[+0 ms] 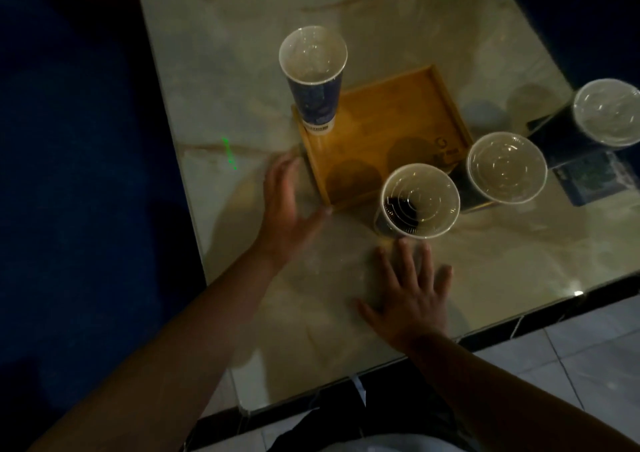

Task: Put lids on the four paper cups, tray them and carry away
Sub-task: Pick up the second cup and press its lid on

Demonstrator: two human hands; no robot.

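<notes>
Resting spread at frame centre: left hand [282, 202] beside wooden tray [408, 112], right hand [410, 296] flat on table [242, 53] below lidded cup [420, 200]; both holding nothing

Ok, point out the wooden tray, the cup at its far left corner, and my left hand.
wooden tray [398, 119], head view, bare floor.
far-left cup [317, 105], head view, blue side wall.
left hand [282, 206], head view, back of hand.

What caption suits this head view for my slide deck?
Four lidded paper cups around a wooden tray, left hand at its edge.
</notes>
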